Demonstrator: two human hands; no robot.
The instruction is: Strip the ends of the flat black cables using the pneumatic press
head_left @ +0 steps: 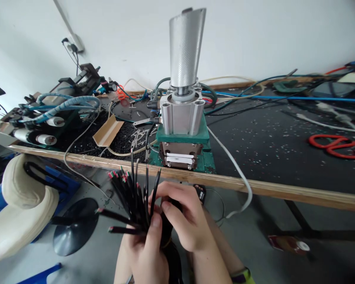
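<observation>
My left hand grips a bundle of black cables low in the view, in front of the table edge. The cable ends fan out up and to the left, and their stripped tips show red, green and white cores. My right hand is closed around the same bundle from the right, its fingers touching single cables near the fan's base. Behind the hands, a pneumatic press with a green base and a tall silver cylinder stands at the table's front edge.
The black table with a wooden front rail carries hoses, wires, red scissors, a cardboard piece and cut scraps. Another machine sits at the left. A cream chair and a black disc base stand below left.
</observation>
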